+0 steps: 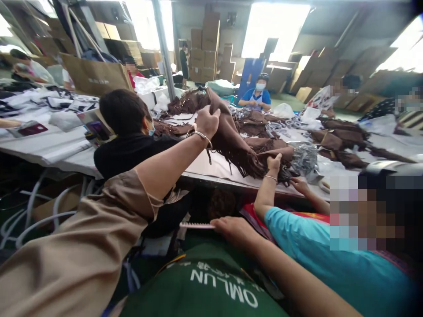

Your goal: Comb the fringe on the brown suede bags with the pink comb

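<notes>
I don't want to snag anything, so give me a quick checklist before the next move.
1. Left grip on the brown fringed cloth: ok, a corner is held up.
2. Right grip on the pink comb: ok.
3. Comb at the fringe: not ok, it is apart from it.
4. Cloth clear of other hands: not ok, a co-worker's hand is on it.
5. Fringe free of tangles: cannot tell.

Bkgd windows [276, 31] blown out; v. dim under table [209, 166]; edges stretched.
</notes>
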A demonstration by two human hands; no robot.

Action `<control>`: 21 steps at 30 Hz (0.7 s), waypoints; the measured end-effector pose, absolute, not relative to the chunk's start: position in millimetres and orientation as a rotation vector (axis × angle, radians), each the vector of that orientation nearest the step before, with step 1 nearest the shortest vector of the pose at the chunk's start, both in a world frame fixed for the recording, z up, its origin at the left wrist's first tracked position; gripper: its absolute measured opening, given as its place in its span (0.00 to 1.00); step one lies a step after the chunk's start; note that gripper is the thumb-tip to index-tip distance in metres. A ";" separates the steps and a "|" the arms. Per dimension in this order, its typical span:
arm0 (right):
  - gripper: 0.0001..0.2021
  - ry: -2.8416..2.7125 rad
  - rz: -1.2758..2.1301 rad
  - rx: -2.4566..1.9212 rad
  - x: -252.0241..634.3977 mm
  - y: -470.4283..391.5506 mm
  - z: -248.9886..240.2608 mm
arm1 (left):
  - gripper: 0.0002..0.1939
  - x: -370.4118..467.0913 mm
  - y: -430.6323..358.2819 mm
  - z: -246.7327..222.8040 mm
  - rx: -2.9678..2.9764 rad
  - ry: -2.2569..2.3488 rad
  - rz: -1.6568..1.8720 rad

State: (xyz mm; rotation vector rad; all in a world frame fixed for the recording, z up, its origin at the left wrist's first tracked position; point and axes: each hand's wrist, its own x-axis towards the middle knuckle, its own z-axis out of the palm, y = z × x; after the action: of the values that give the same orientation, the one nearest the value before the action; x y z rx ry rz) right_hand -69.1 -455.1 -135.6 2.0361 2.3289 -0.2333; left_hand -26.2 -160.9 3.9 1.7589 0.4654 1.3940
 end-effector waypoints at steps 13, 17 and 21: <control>0.12 1.887 -0.309 2.408 -55.0 -436.2 -193.2 | 0.09 -58.5 -215.8 -27.7 2.105 0.234 1.044; 0.22 1.900 -0.393 2.375 -87.0 -440.7 -228.1 | 0.13 -40.1 -207.5 -71.8 2.278 0.370 0.953; 0.22 1.956 -0.444 2.319 -92.2 -432.9 -227.1 | 0.14 -19.1 -195.3 -93.8 2.360 0.656 0.801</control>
State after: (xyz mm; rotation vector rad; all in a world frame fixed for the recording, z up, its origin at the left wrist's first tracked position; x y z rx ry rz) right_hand -92.2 -432.9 -227.1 2.3189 1.9555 -0.4439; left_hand -19.1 -195.3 -93.8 2.3598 0.6562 0.8013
